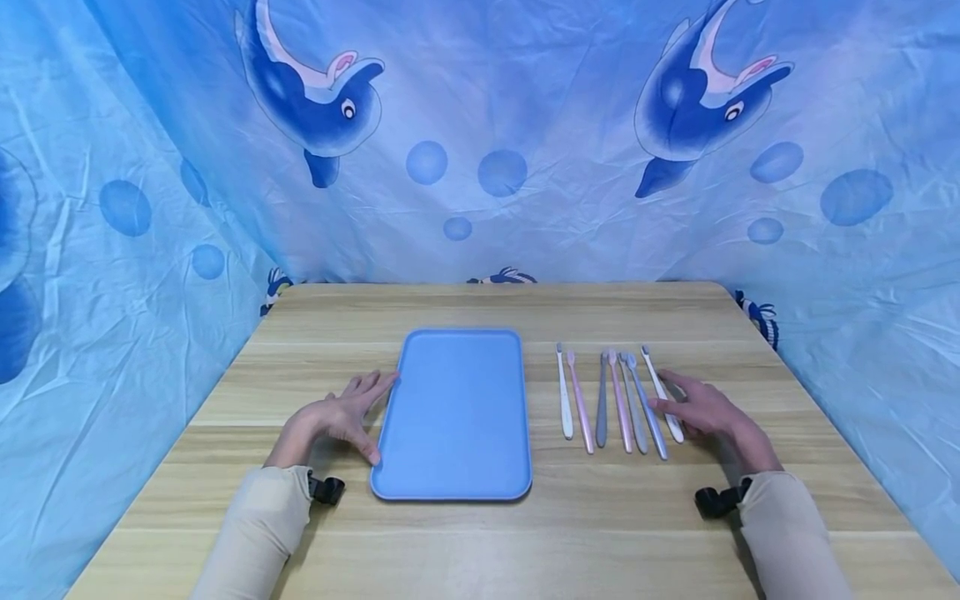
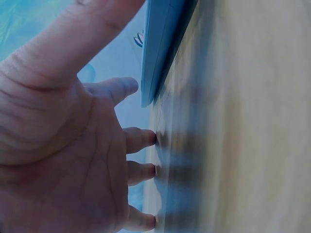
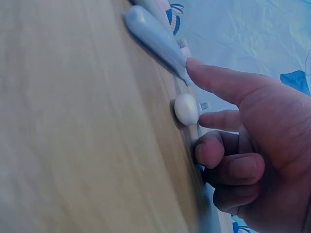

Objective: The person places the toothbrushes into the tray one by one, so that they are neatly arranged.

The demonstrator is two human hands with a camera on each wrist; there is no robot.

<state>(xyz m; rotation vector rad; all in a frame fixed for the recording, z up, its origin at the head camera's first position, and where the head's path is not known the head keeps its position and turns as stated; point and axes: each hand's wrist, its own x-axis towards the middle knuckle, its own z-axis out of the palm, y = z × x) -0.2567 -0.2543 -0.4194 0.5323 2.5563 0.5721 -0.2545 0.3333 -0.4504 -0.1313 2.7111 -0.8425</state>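
Note:
My left hand (image 1: 348, 415) is at the left edge of a blue tray (image 1: 452, 417), thumb and fingers spread, with thumb tip and a fingertip right at the rim. In the left wrist view its palm faces the tray's side (image 2: 160, 48) and the other fingertips reach down to the wood. My right hand (image 1: 708, 410) is over the rightmost white toothbrush (image 1: 666, 398), thumb and forefinger apart on either side of it. The thumb tip comes close to a blue toothbrush (image 1: 648, 412). The right wrist view shows the white handle end (image 3: 186, 109) beside the forefinger, the remaining fingers curled.
Left of the blue toothbrush lie several more toothbrushes: a white one (image 1: 564, 396), pink ones (image 1: 581, 408) and grey ones (image 1: 602, 404). All rest on a wooden table (image 1: 600, 533). A blue dolphin-print cloth (image 1: 465, 100) hangs behind it and along both sides.

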